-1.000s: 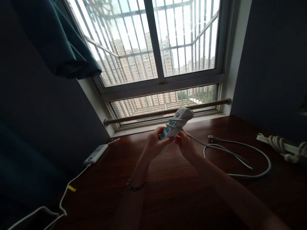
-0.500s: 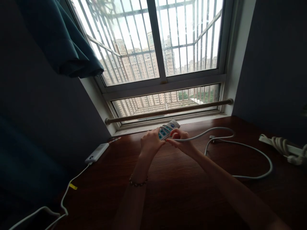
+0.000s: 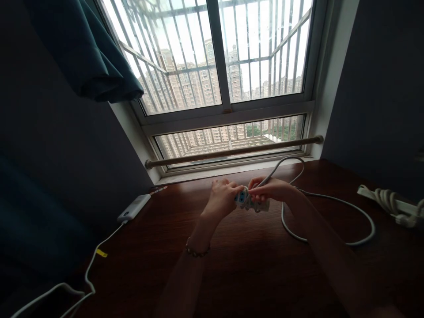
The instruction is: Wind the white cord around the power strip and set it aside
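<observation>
A white power strip (image 3: 264, 206) with blue sockets is held above the brown table, with turns of its cord wound around it. My left hand (image 3: 224, 197) is closed around the strip's left end. My right hand (image 3: 270, 189) pinches the white cord (image 3: 293, 158) close against the strip and covers part of it. From my right hand the cord arcs up, then loops down over the table on the right. A bracelet (image 3: 197, 253) circles my left wrist.
On the table (image 3: 232, 274), a white power bank (image 3: 134, 209) with a cable lies at the left. Another white strip with wound cord (image 3: 391, 203) lies at the right. A barred window and a rail (image 3: 235, 151) stand behind; a blue curtain (image 3: 99, 57) hangs upper left.
Both hands have moved right with the power strip, which has turned so its free end now points right and slightly down. The cord's loop beyond my right hand has risen and shifted.
</observation>
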`<state>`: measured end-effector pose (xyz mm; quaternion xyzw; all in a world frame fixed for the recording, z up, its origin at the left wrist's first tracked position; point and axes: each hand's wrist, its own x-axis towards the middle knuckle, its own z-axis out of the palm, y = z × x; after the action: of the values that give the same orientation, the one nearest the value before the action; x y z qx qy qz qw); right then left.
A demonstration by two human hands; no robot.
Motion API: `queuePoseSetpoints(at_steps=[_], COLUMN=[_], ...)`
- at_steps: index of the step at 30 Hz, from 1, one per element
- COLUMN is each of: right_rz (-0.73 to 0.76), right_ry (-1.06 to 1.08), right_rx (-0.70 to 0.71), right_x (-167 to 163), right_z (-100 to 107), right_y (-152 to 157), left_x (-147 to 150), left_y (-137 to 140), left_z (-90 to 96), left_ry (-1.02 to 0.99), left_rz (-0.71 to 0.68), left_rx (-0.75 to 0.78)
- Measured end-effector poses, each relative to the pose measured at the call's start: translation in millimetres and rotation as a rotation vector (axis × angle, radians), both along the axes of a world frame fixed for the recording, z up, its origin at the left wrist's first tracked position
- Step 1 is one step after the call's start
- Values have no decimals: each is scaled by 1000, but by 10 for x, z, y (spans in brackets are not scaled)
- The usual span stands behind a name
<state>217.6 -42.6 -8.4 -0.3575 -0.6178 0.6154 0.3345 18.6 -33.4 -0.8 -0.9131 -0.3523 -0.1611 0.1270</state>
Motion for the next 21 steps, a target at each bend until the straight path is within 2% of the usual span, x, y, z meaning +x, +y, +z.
queuePoseSetpoints(at_steps=[5, 9, 15, 18, 21], right_rz=[40, 15, -107, -206, -324], right_ry=[126, 296, 583, 748, 819], right_rx=[0, 14, 0, 0, 95], right_x=[128, 161, -113, -276, -364], right_z=[0, 24, 13, -1, -20], right_y=[87, 3, -209, -157, -40], left_x=[38, 31, -62, -92, -47], left_y=[-91, -172, -152, -65, 1], left_z=[60, 188, 341, 258, 123], left_ry=[-2, -94, -313, -540, -896], left_rz=[-257, -434, -610, -640, -596], left_rx=[-168, -289, -444, -573, -856])
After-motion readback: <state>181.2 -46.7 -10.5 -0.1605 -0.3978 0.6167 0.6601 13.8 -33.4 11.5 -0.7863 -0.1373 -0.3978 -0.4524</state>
